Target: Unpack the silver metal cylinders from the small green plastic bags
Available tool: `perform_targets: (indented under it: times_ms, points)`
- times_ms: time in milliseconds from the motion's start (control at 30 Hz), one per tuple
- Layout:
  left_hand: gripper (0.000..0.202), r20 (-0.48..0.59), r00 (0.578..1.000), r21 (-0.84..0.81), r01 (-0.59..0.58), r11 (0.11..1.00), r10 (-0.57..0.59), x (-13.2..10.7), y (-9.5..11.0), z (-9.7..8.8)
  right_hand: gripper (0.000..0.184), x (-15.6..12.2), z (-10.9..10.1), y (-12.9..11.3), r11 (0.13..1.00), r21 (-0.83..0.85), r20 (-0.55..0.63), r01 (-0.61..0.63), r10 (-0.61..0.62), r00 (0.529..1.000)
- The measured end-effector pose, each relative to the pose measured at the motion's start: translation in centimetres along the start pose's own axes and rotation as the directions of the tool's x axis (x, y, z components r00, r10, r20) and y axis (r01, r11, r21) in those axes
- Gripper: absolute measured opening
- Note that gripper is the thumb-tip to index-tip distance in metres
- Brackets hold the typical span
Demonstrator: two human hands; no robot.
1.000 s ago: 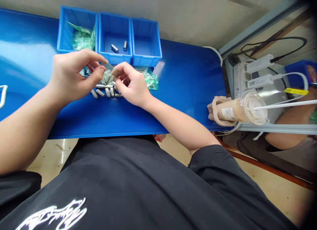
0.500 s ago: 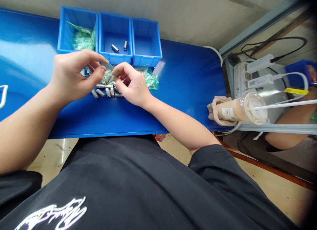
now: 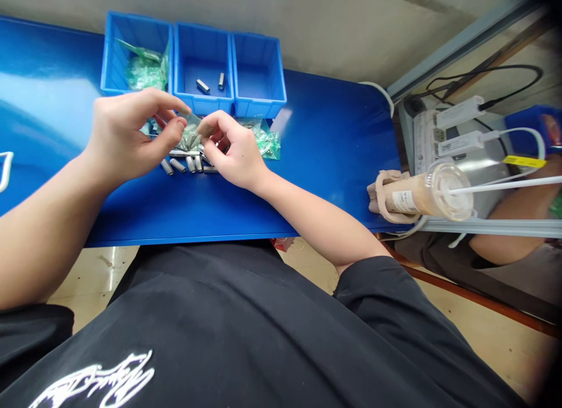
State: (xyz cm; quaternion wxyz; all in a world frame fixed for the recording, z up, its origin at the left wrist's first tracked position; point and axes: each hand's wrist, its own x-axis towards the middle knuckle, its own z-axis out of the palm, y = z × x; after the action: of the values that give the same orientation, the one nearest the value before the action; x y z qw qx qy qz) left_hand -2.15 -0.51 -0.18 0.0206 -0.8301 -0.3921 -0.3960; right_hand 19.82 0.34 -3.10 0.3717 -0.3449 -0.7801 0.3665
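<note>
Between my two hands is a clear plastic bag [image 3: 191,132] with metal pieces showing through it. My left hand [image 3: 136,133] pinches the bag's left side between thumb and fingers. On the other side, my right hand [image 3: 232,147] grips the bag's right edge with its fingertips. Several short metal cylinders [image 3: 178,165] lie on the blue table just below the bag. A greenish plastic bag [image 3: 268,141] rests to the right of my right hand, partly covered by it. More loose pieces under my hands are mostly hidden.
Three blue bins stand in a row at the back. The left bin [image 3: 105,57] holds green plastic bags; the middle bin [image 3: 202,106] has two metal cylinders in it. Beside them is the right bin [image 3: 260,108]. A drink cup [image 3: 421,194] sits in a holder at the table's right edge, near chargers [image 3: 461,112].
Almost nothing differs. Both hands keep their hold on the plastic bag, and the whole view has shifted very slightly.
</note>
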Motion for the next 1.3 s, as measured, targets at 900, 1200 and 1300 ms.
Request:
perform_targets:
  times_ms: [900, 1200, 1300]
  points:
    - [0.026, 0.008, 1.0, -0.006, 0.03, 1.0, -0.029, -0.08, -0.13, -0.03, 0.016, -0.03, -0.1, -0.27, 0.998, -0.053, 0.02, -0.021, 0.022, 1.0]
    - [0.026, 0.001, 1.0, 0.005, 0.011, 1.0, -0.011, 0.0, 0.15, 0.01, 0.015, 0.02, -0.04, -0.18, 0.998, -0.059, 0.026, -0.002, 0.004, 1.0]
    - [0.027, 0.003, 1.0, 0.001, 0.024, 1.0, -0.024, -0.01, 0.09, -0.02, 0.015, 0.03, -0.02, -0.23, 0.999, -0.046, 0.014, -0.01, 0.011, 1.0]
